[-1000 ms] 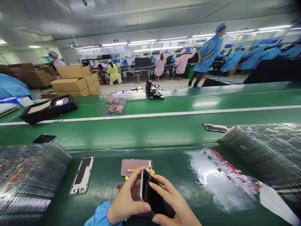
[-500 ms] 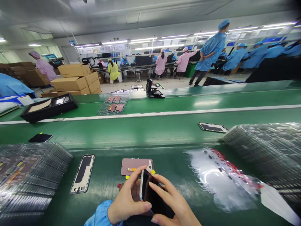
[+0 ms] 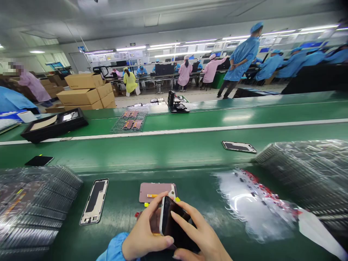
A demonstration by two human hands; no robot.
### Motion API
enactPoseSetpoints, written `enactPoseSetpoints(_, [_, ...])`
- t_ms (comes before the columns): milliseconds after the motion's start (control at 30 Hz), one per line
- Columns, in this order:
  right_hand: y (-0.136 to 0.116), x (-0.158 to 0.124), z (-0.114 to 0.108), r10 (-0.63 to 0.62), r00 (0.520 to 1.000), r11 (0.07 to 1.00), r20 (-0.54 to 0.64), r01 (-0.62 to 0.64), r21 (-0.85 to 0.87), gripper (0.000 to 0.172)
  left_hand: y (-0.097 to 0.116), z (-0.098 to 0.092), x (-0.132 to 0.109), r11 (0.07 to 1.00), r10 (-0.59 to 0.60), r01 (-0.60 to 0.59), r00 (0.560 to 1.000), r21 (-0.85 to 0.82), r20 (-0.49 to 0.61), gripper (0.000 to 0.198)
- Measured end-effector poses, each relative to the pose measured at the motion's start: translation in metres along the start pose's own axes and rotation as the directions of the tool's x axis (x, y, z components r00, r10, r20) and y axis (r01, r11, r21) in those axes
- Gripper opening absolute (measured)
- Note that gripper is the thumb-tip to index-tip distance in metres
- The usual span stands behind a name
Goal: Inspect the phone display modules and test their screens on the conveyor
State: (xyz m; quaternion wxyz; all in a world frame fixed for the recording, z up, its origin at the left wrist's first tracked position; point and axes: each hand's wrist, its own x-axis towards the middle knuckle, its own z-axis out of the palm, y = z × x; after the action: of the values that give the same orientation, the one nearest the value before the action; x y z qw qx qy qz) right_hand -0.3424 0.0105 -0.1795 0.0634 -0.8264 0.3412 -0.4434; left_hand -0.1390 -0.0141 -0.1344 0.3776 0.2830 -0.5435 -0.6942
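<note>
Between my two hands is a phone (image 3: 176, 226) with a dark screen and a silver edge, tilted up off the table. My left hand (image 3: 145, 232), in a blue sleeve, grips its left side, thumb along the near edge. The fingers of my right hand (image 3: 199, 232) press on the screen and its right edge. Just beyond lies a brownish-pink screen panel (image 3: 156, 190) with an orange flex strip and yellow tabs. Part of another brownish panel shows behind my left fingers, mostly hidden. To the left lies a phone frame (image 3: 94, 201) with a black middle.
Stacked clear plastic trays stand at the left (image 3: 35, 210) and right (image 3: 312, 170). A pile of clear film pieces with red tabs (image 3: 255, 203) lies right of my hands. A green conveyor belt (image 3: 163, 154) beyond carries another phone frame (image 3: 239, 146) and a dark screen (image 3: 39, 160).
On the belt, the dark screen and the far phone frame have shifted left. My hands keep nearly the same grip on the phone. A person in pink at far left has moved left.
</note>
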Motion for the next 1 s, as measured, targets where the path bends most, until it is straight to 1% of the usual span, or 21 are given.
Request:
enactPoseSetpoints(300, [-0.0014,0.0003,-0.0022,-0.002,1.0,0.999,0.025,0.001,0.037,0.062,0.0012,-0.0026,-0.0013,0.997,0.049,-0.051,0.998,0.057,0.047,0.086])
enactPoseSetpoints(533, [-0.0031,0.0002,-0.0024,0.003,1.0,0.995,0.027,-0.006,0.101,0.065,-0.0044,-0.006,-0.0041,0.998,0.01,-0.014,0.999,0.067,0.05,0.09])
enactPoseSetpoints(667, [-0.0049,0.003,-0.0049,0.021,1.0,0.99,0.023,-0.024,0.137,0.064,-0.0044,-0.0068,-0.0054,0.999,-0.001,0.0,0.998,0.032,0.057,0.091])
enactPoseSetpoints(767, [-0.0054,0.0055,-0.0065,0.025,0.999,0.99,0.034,-0.03,0.134,0.065,-0.0024,-0.0066,-0.0049,1.0,-0.006,0.006,0.998,0.001,0.07,0.089])
enactPoseSetpoints(867, [-0.0055,0.0057,-0.0066,0.007,0.999,0.992,0.05,-0.013,0.128,0.067,-0.0025,-0.006,-0.0043,0.999,0.002,0.001,0.997,-0.04,0.077,0.089])
enactPoseSetpoints(1000, [-0.0064,0.0049,-0.0069,0.015,0.998,0.994,0.06,-0.022,0.11,0.074,-0.0048,-0.0058,-0.0043,0.994,0.017,-0.009,0.997,-0.104,0.078,0.091])
